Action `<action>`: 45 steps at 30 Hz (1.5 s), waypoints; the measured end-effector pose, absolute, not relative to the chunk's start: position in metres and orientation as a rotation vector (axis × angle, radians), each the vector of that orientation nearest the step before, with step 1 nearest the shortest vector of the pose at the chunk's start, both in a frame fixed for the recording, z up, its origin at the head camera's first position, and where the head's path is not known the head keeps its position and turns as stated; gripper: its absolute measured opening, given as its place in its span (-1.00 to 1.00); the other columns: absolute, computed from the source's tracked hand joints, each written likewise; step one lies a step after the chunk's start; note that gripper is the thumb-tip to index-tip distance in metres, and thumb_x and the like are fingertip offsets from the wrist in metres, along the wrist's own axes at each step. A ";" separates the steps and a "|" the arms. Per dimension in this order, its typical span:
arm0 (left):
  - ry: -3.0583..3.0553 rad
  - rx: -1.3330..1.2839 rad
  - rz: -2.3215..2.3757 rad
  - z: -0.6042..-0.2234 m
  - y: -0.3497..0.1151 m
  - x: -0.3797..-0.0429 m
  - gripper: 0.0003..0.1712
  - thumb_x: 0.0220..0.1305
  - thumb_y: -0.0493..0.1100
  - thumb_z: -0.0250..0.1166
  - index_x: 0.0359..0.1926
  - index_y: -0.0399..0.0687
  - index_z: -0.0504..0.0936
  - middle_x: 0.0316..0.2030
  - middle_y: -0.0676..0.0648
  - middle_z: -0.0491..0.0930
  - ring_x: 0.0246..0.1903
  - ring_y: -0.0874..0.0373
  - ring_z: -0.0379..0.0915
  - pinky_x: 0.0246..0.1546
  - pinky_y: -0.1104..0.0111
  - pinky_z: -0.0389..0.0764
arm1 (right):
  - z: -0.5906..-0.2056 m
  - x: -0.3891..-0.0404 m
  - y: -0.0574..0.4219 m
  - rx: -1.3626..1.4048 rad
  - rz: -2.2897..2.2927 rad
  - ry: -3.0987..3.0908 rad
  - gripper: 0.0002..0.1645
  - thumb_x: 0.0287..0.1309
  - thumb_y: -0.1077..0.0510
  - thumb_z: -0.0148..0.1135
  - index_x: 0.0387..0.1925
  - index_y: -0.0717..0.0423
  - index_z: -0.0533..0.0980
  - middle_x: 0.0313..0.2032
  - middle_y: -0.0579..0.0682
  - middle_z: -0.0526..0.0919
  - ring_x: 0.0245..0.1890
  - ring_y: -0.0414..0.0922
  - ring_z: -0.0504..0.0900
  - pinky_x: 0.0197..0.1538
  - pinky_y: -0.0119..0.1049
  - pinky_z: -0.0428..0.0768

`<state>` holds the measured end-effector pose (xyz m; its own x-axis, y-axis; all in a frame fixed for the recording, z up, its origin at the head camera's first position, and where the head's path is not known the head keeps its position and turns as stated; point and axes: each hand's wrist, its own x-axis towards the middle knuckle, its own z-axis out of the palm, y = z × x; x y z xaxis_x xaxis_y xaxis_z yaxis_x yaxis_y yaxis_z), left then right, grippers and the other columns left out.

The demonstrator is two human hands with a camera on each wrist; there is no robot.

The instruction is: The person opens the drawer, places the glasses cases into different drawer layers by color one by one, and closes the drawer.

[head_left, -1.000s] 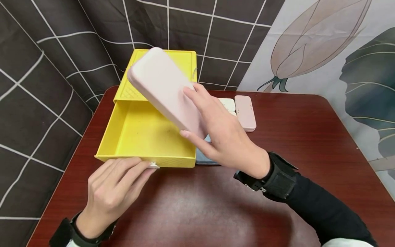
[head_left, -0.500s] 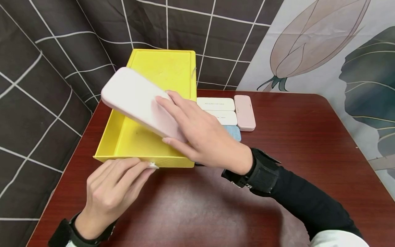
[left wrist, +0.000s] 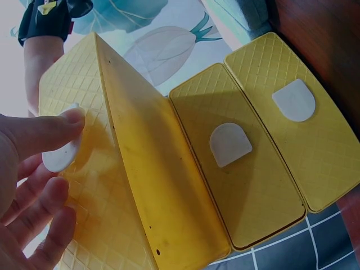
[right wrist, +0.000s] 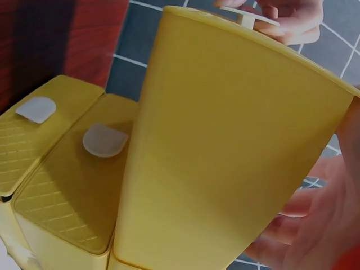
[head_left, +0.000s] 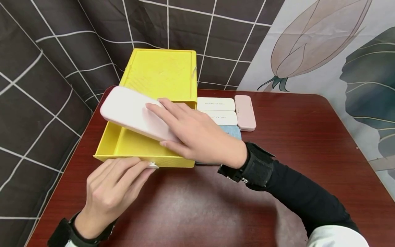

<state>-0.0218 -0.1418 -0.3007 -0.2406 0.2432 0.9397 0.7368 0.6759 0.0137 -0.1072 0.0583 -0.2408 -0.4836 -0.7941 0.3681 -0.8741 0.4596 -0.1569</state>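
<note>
My left hand (head_left: 112,190) pinches the white handle (left wrist: 63,147) on the front of a pulled-out yellow drawer (head_left: 172,162). My right hand (head_left: 202,133) holds a pale pink oblong case (head_left: 132,109) with rounded corners by its right end, thumb on the near side and fingers over the top. The case slants above the drawer, overlapping its opening in the head view, with its far end near the left wall. Visible parts of the drawer floor are bare; the case and hand hide the rest. In the right wrist view the drawer's side hides the case.
The yellow drawer unit (head_left: 163,72) stands against a dark checked cloth. Two further drawers with white handles (left wrist: 230,145) sit shut below. Right of it lie two white cases (head_left: 216,103), a pink case (head_left: 245,113) and a partly hidden blue case (head_left: 232,131) on the reddish-brown table (head_left: 308,154).
My right hand has brought the pale pink case left and down over the drawer, turning it flatter. The left hand has stayed on the handle, and the drawer has not moved.
</note>
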 end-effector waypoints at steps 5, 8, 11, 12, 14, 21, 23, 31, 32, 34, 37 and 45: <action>-1.816 -0.780 -0.561 -0.302 -0.143 -0.022 -0.79 0.12 -0.10 0.31 -0.39 -0.19 0.71 -0.46 -0.05 0.61 -0.59 0.07 0.46 -0.59 0.27 0.43 | -0.239 -0.109 0.056 1.449 0.421 -2.540 -0.20 0.23 -0.16 -0.01 0.42 -0.02 0.05 0.35 0.08 0.18 0.24 -0.04 0.27 0.07 -0.09 0.43; -1.812 -0.780 -0.560 -0.301 -0.142 -0.022 -0.79 0.12 -0.11 0.31 -0.40 -0.19 0.70 -0.47 -0.05 0.61 -0.59 0.08 0.45 -0.59 0.27 0.42 | -0.238 -0.110 0.055 1.464 0.391 -2.561 -0.21 0.22 -0.16 0.01 0.41 -0.01 0.08 0.34 0.06 0.19 0.20 -0.05 0.29 0.05 -0.13 0.43; -1.802 -0.783 -0.563 -0.300 -0.142 -0.022 -0.80 0.12 -0.11 0.31 -0.41 -0.19 0.70 -0.47 -0.04 0.61 -0.60 0.08 0.45 -0.60 0.27 0.42 | -0.238 -0.111 0.054 1.477 0.364 -2.577 -0.21 0.21 -0.15 0.02 0.40 -0.01 0.09 0.31 0.04 0.21 0.15 -0.07 0.31 -0.01 -0.16 0.44; -1.798 -0.783 -0.564 -0.300 -0.142 -0.022 -0.80 0.12 -0.11 0.31 -0.41 -0.18 0.70 -0.48 -0.04 0.60 -0.60 0.08 0.45 -0.61 0.27 0.42 | -0.238 -0.111 0.054 1.479 0.357 -2.582 -0.21 0.21 -0.15 0.03 0.40 0.00 0.10 0.29 0.03 0.22 0.14 -0.07 0.32 -0.03 -0.16 0.45; -1.791 -0.784 -0.566 -0.299 -0.141 -0.023 -0.80 0.12 -0.12 0.31 -0.41 -0.19 0.70 -0.48 -0.04 0.60 -0.60 0.08 0.44 -0.61 0.27 0.41 | -0.237 -0.112 0.054 1.482 0.339 -2.599 -0.21 0.20 -0.14 0.05 0.40 0.00 0.10 0.27 0.01 0.23 0.12 -0.07 0.33 -0.05 -0.17 0.46; -1.769 -0.788 -0.566 -0.298 -0.141 -0.023 -0.81 0.11 -0.13 0.32 -0.43 -0.19 0.69 -0.49 -0.04 0.60 -0.61 0.09 0.43 -0.63 0.27 0.40 | -0.237 -0.115 0.053 1.510 0.283 -2.642 -0.20 0.18 -0.09 0.08 0.40 0.00 0.10 0.21 -0.01 0.27 0.05 -0.08 0.37 -0.11 -0.17 0.48; -1.764 -0.789 -0.567 -0.298 -0.141 -0.023 -0.81 0.11 -0.13 0.32 -0.43 -0.19 0.69 -0.49 -0.04 0.60 -0.61 0.09 0.43 -0.63 0.27 0.40 | -0.238 -0.116 0.052 1.519 0.271 -2.646 -0.20 0.17 -0.09 0.09 0.39 0.00 0.10 0.19 -0.02 0.29 0.03 -0.08 0.37 -0.12 -0.18 0.48; -1.758 -0.788 -0.571 -0.298 -0.140 -0.023 -0.82 0.10 -0.13 0.32 -0.44 -0.19 0.69 -0.50 -0.04 0.59 -0.62 0.09 0.43 -0.63 0.28 0.39 | -0.236 -0.120 0.048 1.513 0.223 -2.671 -0.23 0.15 -0.07 0.11 0.36 0.00 0.14 0.04 -0.06 0.34 -0.07 -0.09 0.39 -0.18 -0.19 0.48; -1.756 -0.788 -0.572 -0.297 -0.140 -0.023 -0.82 0.11 -0.13 0.32 -0.44 -0.19 0.69 -0.50 -0.04 0.59 -0.62 0.09 0.42 -0.63 0.28 0.39 | -0.235 -0.120 0.047 1.512 0.216 -2.677 -0.23 0.15 -0.07 0.11 0.36 0.00 0.15 0.03 -0.06 0.35 -0.08 -0.09 0.40 -0.17 -0.19 0.48; -1.756 -0.787 -0.572 -0.297 -0.140 -0.023 -0.82 0.11 -0.13 0.32 -0.45 -0.19 0.69 -0.50 -0.04 0.59 -0.62 0.09 0.42 -0.63 0.28 0.39 | -0.235 -0.122 0.045 1.514 0.206 -2.687 -0.24 0.14 -0.05 0.11 0.35 0.00 0.16 0.01 -0.06 0.36 -0.08 -0.09 0.41 -0.16 -0.19 0.48; -1.753 -0.786 -0.573 -0.297 -0.140 -0.023 -0.81 0.11 -0.13 0.32 -0.45 -0.19 0.69 -0.50 -0.03 0.59 -0.62 0.10 0.42 -0.64 0.28 0.39 | -0.234 -0.124 0.043 1.511 0.175 -2.698 -0.24 0.13 -0.04 0.10 0.35 0.00 0.15 0.04 -0.07 0.36 -0.04 -0.09 0.41 -0.10 -0.19 0.47; -1.730 -0.788 -0.578 -0.296 -0.139 -0.023 -0.82 0.10 -0.14 0.32 -0.46 -0.19 0.69 -0.52 -0.03 0.58 -0.64 0.10 0.40 -0.65 0.29 0.37 | -0.236 -0.133 0.041 1.526 0.194 -2.727 -0.24 0.12 0.05 0.10 0.36 0.06 0.14 0.11 0.02 0.36 0.03 0.01 0.38 0.07 -0.12 0.38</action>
